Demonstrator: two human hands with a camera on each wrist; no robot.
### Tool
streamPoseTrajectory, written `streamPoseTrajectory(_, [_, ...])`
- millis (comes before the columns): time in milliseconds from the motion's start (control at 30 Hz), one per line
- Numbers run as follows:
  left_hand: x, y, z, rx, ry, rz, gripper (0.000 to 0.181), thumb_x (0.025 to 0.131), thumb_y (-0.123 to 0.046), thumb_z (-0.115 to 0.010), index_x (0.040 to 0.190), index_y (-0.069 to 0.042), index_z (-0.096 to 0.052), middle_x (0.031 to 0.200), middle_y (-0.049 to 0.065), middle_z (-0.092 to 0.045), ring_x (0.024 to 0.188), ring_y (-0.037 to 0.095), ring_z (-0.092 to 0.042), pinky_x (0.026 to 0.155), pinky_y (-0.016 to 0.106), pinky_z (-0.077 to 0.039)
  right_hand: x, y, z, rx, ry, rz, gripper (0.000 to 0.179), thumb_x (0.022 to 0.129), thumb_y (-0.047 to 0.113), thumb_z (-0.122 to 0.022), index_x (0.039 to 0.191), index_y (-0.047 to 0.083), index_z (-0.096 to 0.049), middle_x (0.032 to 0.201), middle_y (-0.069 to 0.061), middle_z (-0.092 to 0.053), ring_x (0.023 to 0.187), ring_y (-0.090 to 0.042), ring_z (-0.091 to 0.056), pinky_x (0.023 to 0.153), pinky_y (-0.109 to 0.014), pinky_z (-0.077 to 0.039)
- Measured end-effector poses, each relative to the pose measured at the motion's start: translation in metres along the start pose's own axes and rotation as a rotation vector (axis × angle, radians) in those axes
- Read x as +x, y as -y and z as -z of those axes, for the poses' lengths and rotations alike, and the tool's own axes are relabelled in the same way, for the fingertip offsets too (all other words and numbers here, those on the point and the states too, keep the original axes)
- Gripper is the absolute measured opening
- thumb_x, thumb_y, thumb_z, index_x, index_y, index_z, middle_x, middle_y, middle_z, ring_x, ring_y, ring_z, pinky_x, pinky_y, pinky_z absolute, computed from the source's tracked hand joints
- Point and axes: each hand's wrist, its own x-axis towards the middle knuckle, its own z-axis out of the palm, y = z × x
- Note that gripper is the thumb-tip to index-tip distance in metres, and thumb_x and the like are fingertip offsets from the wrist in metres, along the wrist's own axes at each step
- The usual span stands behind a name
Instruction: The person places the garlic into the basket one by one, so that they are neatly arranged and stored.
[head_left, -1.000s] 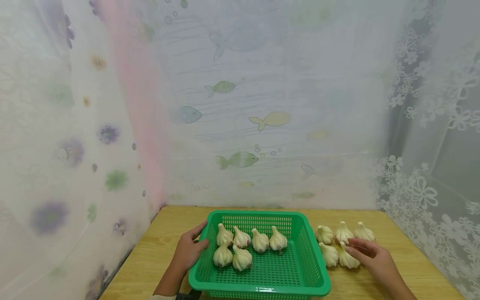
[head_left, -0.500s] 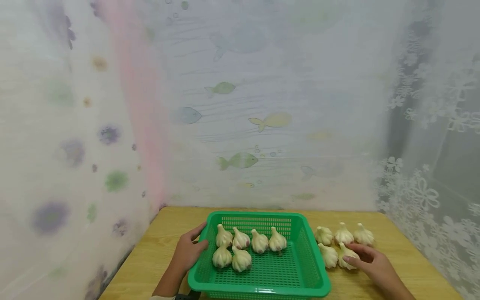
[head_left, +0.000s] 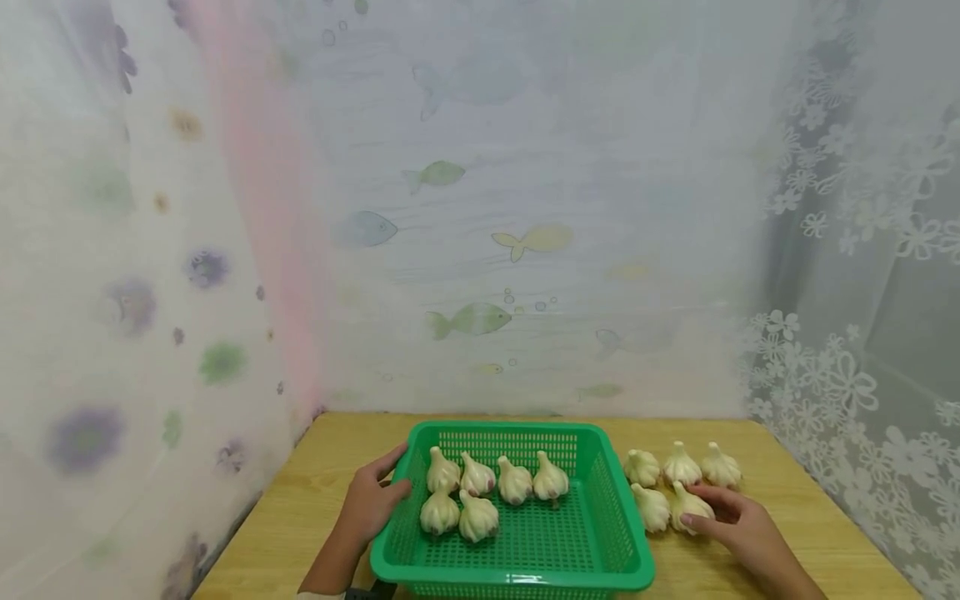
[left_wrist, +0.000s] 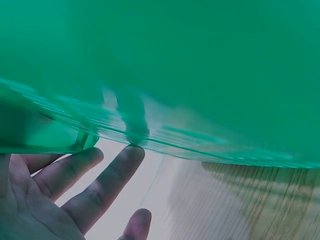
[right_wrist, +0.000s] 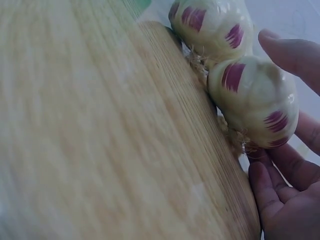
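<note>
A green plastic basket (head_left: 512,579) stands on the table, with several garlic bulbs (head_left: 478,518) grouped toward its left and back. My left hand (head_left: 375,502) holds the basket's left side, thumb at the rim; the left wrist view has its spread fingers (left_wrist: 107,187) against the outer wall. To the right of the basket, more garlic bulbs (head_left: 680,463) sit in two rows. My right hand (head_left: 742,529) has thumb and fingers around the front-row garlic bulb (head_left: 688,507) farthest right. Purple streaks mark that bulb in the right wrist view, where it sits close against its neighbour (right_wrist: 212,27).
The wooden table (head_left: 277,533) carries everything. Behind it hangs a pale curtain printed with fish (head_left: 480,319), and similar sheeting closes in the left and right sides. A dark band (head_left: 371,592) circles the left wrist.
My right hand has come down around the front-row bulb, its thumb moving onto the near side. The left hand keeps its place on the basket. The head view has shifted slightly.
</note>
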Motion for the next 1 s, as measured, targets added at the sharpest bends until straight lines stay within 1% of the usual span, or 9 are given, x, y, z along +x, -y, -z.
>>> streamPoseTrajectory(67, [0.0011, -0.0008, 0.0003, -0.006, -0.002, -0.002, 0.068, 0.088, -0.008, -0.063, 0.155, -0.016, -0.051, 0.156, 0.022, -0.049, 0.123, 0.043, -0.065, 0.072, 0.036, -0.055, 0.0005, -0.0003, 0.0001, -0.002, 0.003, 0.019, 0.077, 0.094, 0.043, -0.074, 0.153, 0.001, -0.049, 0.159, -0.024, -0.044, 0.138, -0.041, -0.052, 0.092, -0.035, -0.057])
streamPoseTrajectory(300, [0.0014, -0.0028, 0.0005, -0.011, 0.000, -0.013, 0.069, 0.087, -0.008, -0.064, 0.155, -0.013, -0.051, 0.156, 0.024, -0.048, 0.122, 0.044, -0.065, 0.071, 0.035, -0.055, -0.0009, 0.0013, -0.0002, -0.007, -0.015, 0.017, 0.075, 0.093, 0.039, -0.076, 0.152, 0.001, -0.051, 0.156, -0.022, -0.049, 0.133, -0.035, -0.058, 0.087, -0.027, -0.057])
streamPoseTrajectory(400, [0.0005, -0.0025, 0.0004, -0.016, 0.004, -0.017, 0.069, 0.087, -0.007, -0.064, 0.155, -0.012, -0.051, 0.155, 0.025, -0.048, 0.122, 0.044, -0.066, 0.072, 0.035, -0.056, -0.0012, 0.0016, 0.0004, -0.015, -0.016, 0.014, 0.074, 0.093, 0.039, -0.076, 0.151, 0.001, -0.051, 0.155, -0.021, -0.050, 0.127, -0.024, -0.063, 0.086, -0.026, -0.057])
streamPoseTrajectory(433, [0.0002, -0.0026, 0.0004, -0.023, 0.002, -0.009, 0.069, 0.087, -0.007, -0.064, 0.154, -0.013, -0.051, 0.155, 0.024, -0.048, 0.122, 0.043, -0.066, 0.072, 0.035, -0.056, -0.0012, 0.0014, 0.0005, -0.015, -0.017, 0.014, 0.074, 0.093, 0.040, -0.076, 0.151, 0.001, -0.052, 0.155, -0.021, -0.051, 0.126, -0.023, -0.063, 0.087, -0.027, -0.057])
streamPoseTrajectory(533, [-0.0006, -0.0025, 0.0004, -0.030, 0.007, -0.009, 0.069, 0.087, -0.007, -0.064, 0.154, -0.013, -0.051, 0.156, 0.025, -0.048, 0.121, 0.043, -0.066, 0.072, 0.036, -0.056, 0.0001, -0.0011, 0.0004, -0.018, -0.018, 0.011, 0.073, 0.093, 0.040, -0.076, 0.150, 0.002, -0.053, 0.154, -0.020, -0.051, 0.129, -0.026, -0.062, 0.089, -0.029, -0.057])
streamPoseTrajectory(633, [-0.0009, -0.0026, 0.0002, -0.032, 0.006, 0.002, 0.069, 0.087, -0.008, -0.064, 0.155, -0.014, -0.051, 0.156, 0.023, -0.048, 0.121, 0.043, -0.066, 0.072, 0.036, -0.056, 0.0012, -0.0038, -0.0002, -0.011, -0.017, 0.000, 0.073, 0.092, 0.042, -0.076, 0.150, 0.002, -0.054, 0.154, -0.020, -0.052, 0.134, -0.036, -0.057, 0.090, -0.031, -0.057])
streamPoseTrajectory(733, [-0.0015, -0.0027, 0.0003, -0.031, 0.010, 0.005, 0.070, 0.087, -0.008, -0.064, 0.155, -0.015, -0.050, 0.156, 0.023, -0.048, 0.122, 0.043, -0.065, 0.071, 0.036, -0.056, 0.0009, -0.0042, 0.0001, -0.012, -0.016, -0.009, 0.075, 0.092, 0.045, -0.075, 0.150, 0.002, -0.054, 0.154, -0.020, -0.052, 0.133, -0.035, -0.058, 0.090, -0.032, -0.057])
streamPoseTrajectory(967, [-0.0004, -0.0023, 0.0001, -0.039, 0.019, 0.007, 0.070, 0.087, -0.009, -0.063, 0.155, -0.015, -0.050, 0.157, 0.023, -0.048, 0.121, 0.041, -0.067, 0.070, 0.036, -0.055, 0.0001, -0.0012, 0.0022, -0.019, -0.022, -0.022, 0.078, 0.091, 0.047, -0.076, 0.152, 0.004, -0.052, 0.155, -0.020, -0.050, 0.118, -0.016, -0.065, 0.086, -0.030, -0.057])
streamPoseTrajectory(1000, [-0.0003, -0.0025, 0.0001, -0.043, 0.019, 0.007, 0.070, 0.087, -0.008, -0.063, 0.155, -0.015, -0.050, 0.157, 0.022, -0.048, 0.121, 0.041, -0.067, 0.070, 0.036, -0.055, -0.0001, -0.0007, 0.0023, -0.019, -0.022, -0.023, 0.077, 0.091, 0.047, -0.076, 0.152, 0.005, -0.052, 0.156, -0.020, -0.050, 0.118, -0.015, -0.065, 0.086, -0.030, -0.057])
